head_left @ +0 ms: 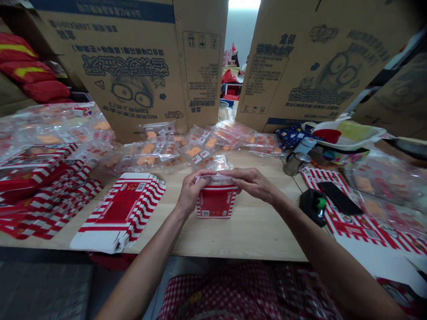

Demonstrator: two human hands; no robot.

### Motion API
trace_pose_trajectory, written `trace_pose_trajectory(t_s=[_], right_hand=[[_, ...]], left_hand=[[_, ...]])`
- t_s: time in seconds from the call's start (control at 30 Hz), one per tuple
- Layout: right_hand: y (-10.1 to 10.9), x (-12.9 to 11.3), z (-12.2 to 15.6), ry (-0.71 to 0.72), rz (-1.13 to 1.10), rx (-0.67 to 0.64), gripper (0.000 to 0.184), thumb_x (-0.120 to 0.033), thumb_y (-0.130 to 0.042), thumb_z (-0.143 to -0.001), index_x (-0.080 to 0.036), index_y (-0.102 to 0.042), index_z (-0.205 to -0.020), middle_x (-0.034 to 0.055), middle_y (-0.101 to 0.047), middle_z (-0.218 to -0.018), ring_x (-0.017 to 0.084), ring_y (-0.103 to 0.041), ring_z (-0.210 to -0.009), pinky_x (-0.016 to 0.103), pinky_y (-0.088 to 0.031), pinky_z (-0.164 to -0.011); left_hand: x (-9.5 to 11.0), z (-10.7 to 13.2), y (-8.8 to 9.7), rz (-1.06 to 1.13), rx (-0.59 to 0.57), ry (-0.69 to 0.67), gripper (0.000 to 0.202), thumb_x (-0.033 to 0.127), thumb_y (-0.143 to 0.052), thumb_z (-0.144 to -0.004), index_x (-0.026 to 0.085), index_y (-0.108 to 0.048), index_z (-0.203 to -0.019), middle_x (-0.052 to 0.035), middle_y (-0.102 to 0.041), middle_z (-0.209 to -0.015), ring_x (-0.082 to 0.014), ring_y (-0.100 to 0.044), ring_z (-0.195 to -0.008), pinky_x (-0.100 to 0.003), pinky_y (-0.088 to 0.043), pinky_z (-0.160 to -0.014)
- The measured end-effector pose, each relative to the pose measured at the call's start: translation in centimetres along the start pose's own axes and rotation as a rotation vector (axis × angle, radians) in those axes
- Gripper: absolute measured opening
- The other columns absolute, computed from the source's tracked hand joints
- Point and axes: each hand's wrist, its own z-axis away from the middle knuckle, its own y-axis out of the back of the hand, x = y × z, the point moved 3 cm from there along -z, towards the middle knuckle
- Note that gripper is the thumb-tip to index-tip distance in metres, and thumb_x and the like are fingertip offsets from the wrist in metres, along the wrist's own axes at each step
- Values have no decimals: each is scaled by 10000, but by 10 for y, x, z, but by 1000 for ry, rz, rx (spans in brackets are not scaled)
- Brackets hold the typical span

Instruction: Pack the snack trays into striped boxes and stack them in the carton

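A small red carton with white stripes (215,203) stands upright on the wooden table in front of me. My left hand (189,191) is closed on its upper left corner, the thumb lying along the top edge. At the upper right, my right hand (254,183) grips the same carton, its fingers reaching over the opening. Something clear and plastic-like shows at the rim between the hands; I cannot make out exactly what. Just behind lie clear packets with orange pieces (196,151). To the left is a stack of flat striped cartons (123,206).
More striped cartons (43,186) pile up at far left. Large cardboard boxes (140,58) wall off the back. On the right are a metal mug (296,163), a black tape dispenser (312,206), a dark phone-like slab (340,198) and a white tray (367,133).
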Motion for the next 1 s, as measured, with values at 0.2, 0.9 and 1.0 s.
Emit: trace_pose_trajectory(t_s=[0.2, 0.9, 1.0], right_hand=[[0, 22, 19, -201, -612, 0, 643, -331, -712, -875, -360, -499, -1481, 60, -655, -1297, 187, -648, -996, 290, -550, -769], [-10, 13, 37, 1, -29, 117, 198, -302, -597, -943, -212, -751, -857, 104, -617, -1325, 285, -564, -1243, 432, -428, -1033], [-11, 15, 41, -60, -313, 134, 138, -326, -619, -941, -215, -618, -861, 97, -634, -1353, 262, -614, -1164, 381, -507, -907]], left_hand=[[3, 7, 6, 65, -161, -43, 425, 381, -638, -810, 175, -694, -1178, -50, -718, -1001, -191, -629, -832, -242, -447, -715], [2, 6, 10, -128, -312, -177, 185, 358, -707, -802, 174, -724, -818, -138, -635, -1362, -328, -584, -1228, -406, -417, -1017], [3, 8, 5, -201, -142, -215, 286, 314, -743, -802, 175, -563, -627, -121, -714, -1130, -270, -655, -1058, -346, -451, -895]])
